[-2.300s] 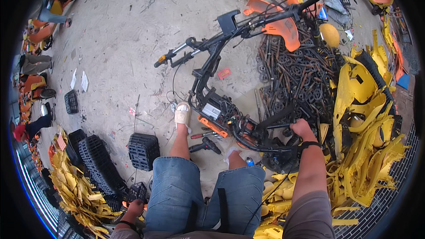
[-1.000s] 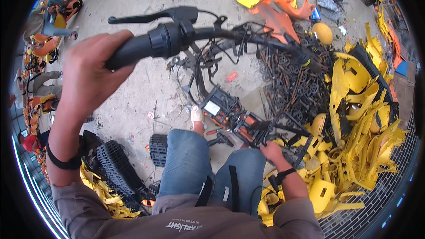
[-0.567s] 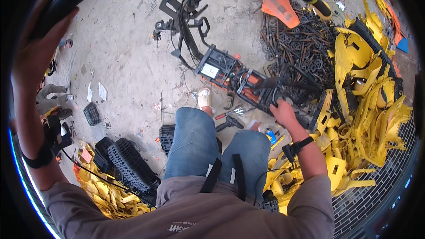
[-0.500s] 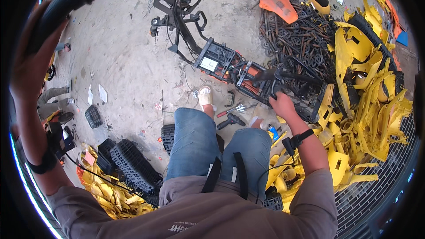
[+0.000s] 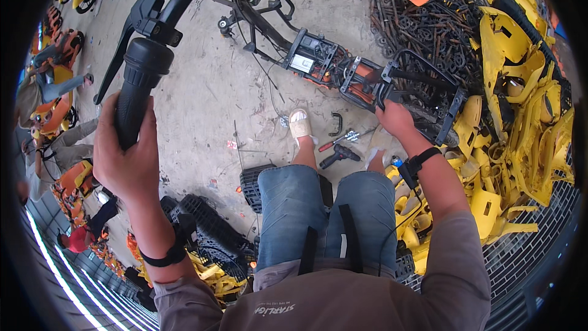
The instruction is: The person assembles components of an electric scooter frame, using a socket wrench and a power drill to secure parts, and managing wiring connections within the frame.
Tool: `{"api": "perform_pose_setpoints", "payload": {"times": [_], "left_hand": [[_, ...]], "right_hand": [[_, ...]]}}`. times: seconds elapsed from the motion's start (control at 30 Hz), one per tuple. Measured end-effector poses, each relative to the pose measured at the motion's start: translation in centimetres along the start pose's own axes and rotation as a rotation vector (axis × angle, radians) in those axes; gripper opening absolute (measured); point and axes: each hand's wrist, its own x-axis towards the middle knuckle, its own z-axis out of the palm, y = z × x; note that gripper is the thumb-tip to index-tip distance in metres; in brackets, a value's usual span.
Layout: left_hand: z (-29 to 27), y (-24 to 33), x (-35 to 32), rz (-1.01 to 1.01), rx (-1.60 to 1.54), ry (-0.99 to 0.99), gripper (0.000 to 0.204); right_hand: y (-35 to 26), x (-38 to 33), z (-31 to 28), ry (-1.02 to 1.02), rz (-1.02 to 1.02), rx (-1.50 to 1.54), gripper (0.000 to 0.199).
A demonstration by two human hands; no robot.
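Observation:
A stripped black electric-bike frame (image 5: 282, 43) stretches across the upper middle, with a box bearing a white label at its centre. My left hand (image 5: 125, 162) is wrapped round the black rubber handlebar grip (image 5: 136, 79) at the upper left. Just above that grip sits a brake lever (image 5: 115, 61), which the fingers do not squeeze. My right hand (image 5: 397, 119) is closed on the rear part of the bike frame, by a black tube beside the orange section; its fingertips are partly hidden.
By my feet lie a cordless drill (image 5: 340, 155), a red-handled tool (image 5: 326, 146) and a black bracket (image 5: 335, 124). Rusty metal parts (image 5: 429, 30) and yellow plastic panels (image 5: 520, 129) are heaped at right. Black plastic baskets (image 5: 214, 233) lie lower left; people stand among orange bikes (image 5: 56, 116) far left.
The handlebar grip and my left hand have swung inward from the far left edge to the right. My right hand keeps its place on the frame. The whole view has shifted.

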Motion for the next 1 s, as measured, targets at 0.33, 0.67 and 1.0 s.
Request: {"api": "perform_pose_setpoints", "payload": {"times": [0.33,0.67,1.0], "left_hand": [[0.9,-0.3,-2.9,0.018,-0.004,0.040,0.042],[-1.9,-2.3,-8.6,-0.321,-0.191,-0.523,0.029],[0.0,-7.6,-14.9,-0.708,-0.155,-0.568,0.020]], "right_hand": [[3.8,-2.4,0.9,0.068,0.019,-0.098,0.037],[5.0,-4.8,5.4,-0.125,0.002,-0.001,0.035],[5.1,-6.3,10.7,-0.208,-0.039,0.190,0.029]]}}
